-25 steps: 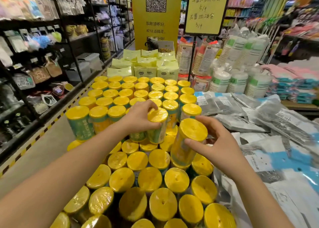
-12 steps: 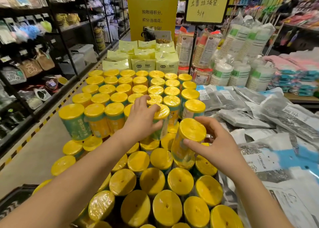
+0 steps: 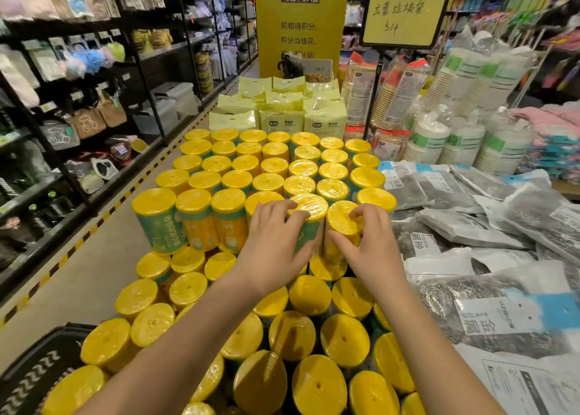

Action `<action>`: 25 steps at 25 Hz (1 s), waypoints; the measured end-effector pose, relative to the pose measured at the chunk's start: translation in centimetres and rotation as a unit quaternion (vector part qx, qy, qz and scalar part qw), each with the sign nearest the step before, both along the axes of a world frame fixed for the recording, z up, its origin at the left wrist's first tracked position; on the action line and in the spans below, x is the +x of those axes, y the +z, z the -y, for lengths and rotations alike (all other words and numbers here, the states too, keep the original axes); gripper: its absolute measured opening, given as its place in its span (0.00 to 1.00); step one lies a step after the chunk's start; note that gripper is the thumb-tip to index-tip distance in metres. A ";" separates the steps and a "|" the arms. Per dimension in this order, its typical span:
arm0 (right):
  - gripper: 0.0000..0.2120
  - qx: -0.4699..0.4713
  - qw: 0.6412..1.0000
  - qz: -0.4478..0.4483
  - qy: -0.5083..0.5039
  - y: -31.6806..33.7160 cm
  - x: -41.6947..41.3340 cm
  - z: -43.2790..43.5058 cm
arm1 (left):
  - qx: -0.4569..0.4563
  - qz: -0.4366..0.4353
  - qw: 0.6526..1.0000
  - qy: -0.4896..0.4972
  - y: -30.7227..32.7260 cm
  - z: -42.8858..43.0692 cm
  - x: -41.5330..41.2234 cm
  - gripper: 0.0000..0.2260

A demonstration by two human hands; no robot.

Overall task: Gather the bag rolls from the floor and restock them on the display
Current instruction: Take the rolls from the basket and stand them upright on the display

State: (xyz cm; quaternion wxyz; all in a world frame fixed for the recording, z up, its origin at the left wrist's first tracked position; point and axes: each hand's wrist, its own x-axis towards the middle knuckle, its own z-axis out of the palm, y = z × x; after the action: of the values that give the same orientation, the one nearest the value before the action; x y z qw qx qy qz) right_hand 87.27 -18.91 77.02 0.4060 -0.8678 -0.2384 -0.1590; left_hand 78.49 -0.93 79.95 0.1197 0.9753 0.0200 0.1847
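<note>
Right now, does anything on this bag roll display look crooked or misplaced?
Nothing spilled or damaged. The right bag roll, in the right hand, sits lower and tilted beside the left bag roll in the left hand. Grey packets alongside lie heaped loosely.

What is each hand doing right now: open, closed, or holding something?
The left hand grips the teal-labelled bag roll.
The right hand grips the yellow bag roll beside it.
</note>
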 end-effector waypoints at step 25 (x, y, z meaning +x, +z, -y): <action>0.29 -0.225 0.936 0.080 0.260 3.3 -11.6 -4.8 | 0.109 -0.160 0.964 0.179 2.0 -2.1 -16.3 0.25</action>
State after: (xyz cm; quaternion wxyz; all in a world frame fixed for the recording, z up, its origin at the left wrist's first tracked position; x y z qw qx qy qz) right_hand 75.64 -14.14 80.30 0.2065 -0.8289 -0.5165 -0.0586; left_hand 62.20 1.16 81.98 -0.0276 0.9797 0.1931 0.0453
